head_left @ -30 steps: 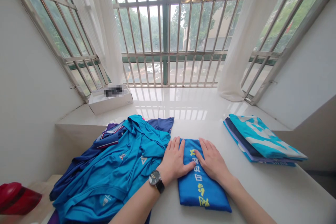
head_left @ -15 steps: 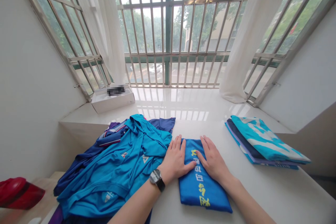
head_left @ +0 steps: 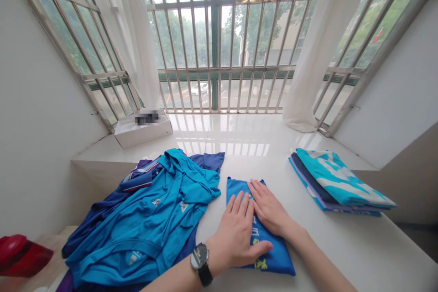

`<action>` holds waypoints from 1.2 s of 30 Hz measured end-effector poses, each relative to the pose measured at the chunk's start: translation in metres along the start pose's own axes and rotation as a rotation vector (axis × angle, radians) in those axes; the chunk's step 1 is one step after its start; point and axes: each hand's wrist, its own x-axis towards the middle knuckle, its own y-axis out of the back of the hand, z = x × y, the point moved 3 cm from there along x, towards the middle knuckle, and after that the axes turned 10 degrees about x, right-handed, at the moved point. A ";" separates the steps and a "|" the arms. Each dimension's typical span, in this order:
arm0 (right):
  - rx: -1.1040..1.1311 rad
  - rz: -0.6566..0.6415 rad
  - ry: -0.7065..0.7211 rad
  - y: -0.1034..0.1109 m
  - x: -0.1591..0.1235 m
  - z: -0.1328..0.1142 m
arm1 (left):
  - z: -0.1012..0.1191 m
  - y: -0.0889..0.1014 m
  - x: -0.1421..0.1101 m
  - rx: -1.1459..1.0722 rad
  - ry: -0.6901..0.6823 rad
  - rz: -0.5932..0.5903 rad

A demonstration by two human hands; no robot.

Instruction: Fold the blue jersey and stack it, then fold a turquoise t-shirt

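Observation:
A blue T-shirt (head_left: 236, 186) with yellow and white lettering lies folded into a flat rectangle on the white sill. My left hand (head_left: 236, 228) rests flat on its left and middle part, fingers stretched out, thumb apart; a round watch is on that wrist. Along the shirt's upper right side lies my right hand (head_left: 268, 207), also flat with fingers extended. Both palms touch the cloth without gripping it, and they cover most of the lettering. Just left of the shirt spreads a loose teal shirt (head_left: 137, 232) on a heap of darker clothes.
At the right sits a stack of folded clothes (head_left: 338, 178), a turquoise and white one on top. A white box (head_left: 143, 132) stands at the back left by the curtain. Barred windows (head_left: 219, 32) close off the far side. Something red (head_left: 23, 255) is at the lower left.
My left hand has slid down and inward over the shirt's middle. My right hand has shifted slightly left on it. The view has turned a little, moving everything slightly left.

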 end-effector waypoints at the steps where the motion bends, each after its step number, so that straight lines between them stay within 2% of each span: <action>1: -0.007 -0.005 -0.004 0.000 0.000 -0.001 | 0.002 -0.001 -0.002 -0.008 -0.006 -0.016; 7: 0.012 0.018 -0.014 0.000 0.000 -0.001 | 0.005 -0.005 -0.004 -0.020 0.006 -0.062; 14: 0.063 0.096 -0.007 0.000 0.000 0.008 | 0.014 -0.004 -0.006 -0.049 -0.016 0.012; 19: 0.079 0.181 -0.016 0.002 0.004 0.018 | 0.016 -0.006 -0.010 0.028 -0.127 -0.014; 23: 0.107 0.215 0.039 0.011 0.005 0.011 | 0.016 0.001 -0.010 0.075 -0.178 -0.003; 27: 0.182 0.143 0.069 0.017 0.004 0.001 | 0.021 0.004 -0.008 0.119 -0.254 0.021; 33: 0.119 -0.002 0.025 0.015 0.001 0.003 | 0.029 0.007 -0.005 0.095 -0.503 0.016; 36: 0.089 -0.031 0.033 0.015 0.001 0.003 | 0.029 0.013 -0.007 0.074 -0.527 0.003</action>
